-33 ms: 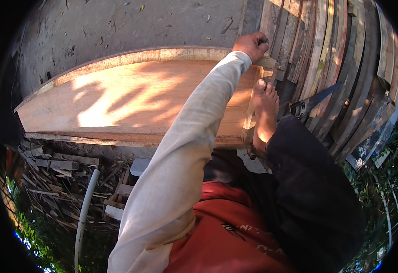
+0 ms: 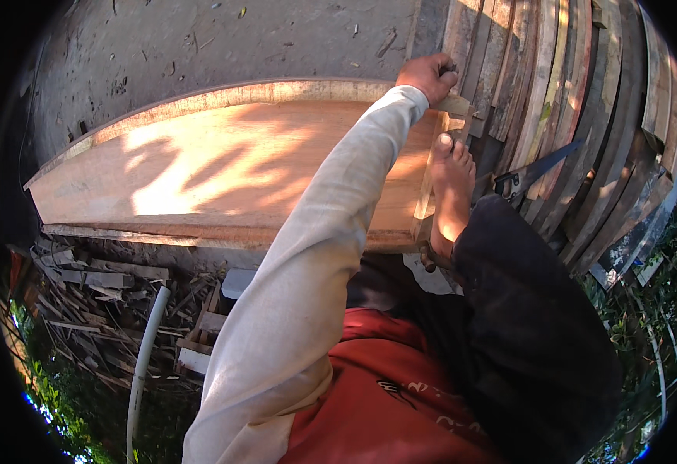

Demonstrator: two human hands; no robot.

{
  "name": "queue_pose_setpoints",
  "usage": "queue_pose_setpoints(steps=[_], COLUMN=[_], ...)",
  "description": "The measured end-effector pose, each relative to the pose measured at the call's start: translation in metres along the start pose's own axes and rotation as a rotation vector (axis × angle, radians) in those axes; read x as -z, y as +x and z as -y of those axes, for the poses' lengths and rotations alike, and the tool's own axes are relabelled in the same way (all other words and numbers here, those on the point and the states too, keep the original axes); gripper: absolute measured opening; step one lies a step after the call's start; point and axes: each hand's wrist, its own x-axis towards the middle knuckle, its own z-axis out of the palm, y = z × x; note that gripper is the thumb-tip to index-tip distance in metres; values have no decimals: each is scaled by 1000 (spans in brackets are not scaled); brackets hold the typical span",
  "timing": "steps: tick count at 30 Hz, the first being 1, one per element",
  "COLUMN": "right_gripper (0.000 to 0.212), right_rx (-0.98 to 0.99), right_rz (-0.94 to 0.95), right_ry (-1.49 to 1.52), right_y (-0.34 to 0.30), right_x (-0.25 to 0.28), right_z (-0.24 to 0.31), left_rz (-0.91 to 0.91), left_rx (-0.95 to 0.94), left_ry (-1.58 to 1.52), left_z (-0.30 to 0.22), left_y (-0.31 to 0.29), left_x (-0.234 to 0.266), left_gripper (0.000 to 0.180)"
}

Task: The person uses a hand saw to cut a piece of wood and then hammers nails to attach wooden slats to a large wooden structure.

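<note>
At the curled left hand (image 2: 427, 80), framed wooden panel (image 2: 238, 164): steadying, apparently; hold unclear. Right hand unseen. Next likely needs firm bracing.

Over on the right, here's a broad row of long weathered boards (image 2: 501, 73) laid side by side, and across them rests a handsaw (image 2: 543, 165), dark handle to the lower left, blue-tinted blade angling to the upper right. Up top it's grey concrete ground (image 2: 276, 50), sprinkled with chips and one small yellowish leaf (image 2: 242, 12), while down at the lower left we've got a jumbled heap of scrap wood (image 2: 102, 309) with a white pipe (image 2: 147, 348) slanting past it. Green foliage (image 2: 667, 298) crowds the right-hand edge, lower down!
</note>
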Motion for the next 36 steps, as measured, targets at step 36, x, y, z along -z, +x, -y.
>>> queue_pose_setpoints(steps=[36], right_gripper=[33], right_rx=[317], right_rz=[341], right_ry=[113], right_y=[283], right_x=[285], right_z=[-52], left_rz=[80], left_rx=[191], left_ry=[-120], left_z=[-62], left_y=[146], left_x=[-39], left_gripper=[21])
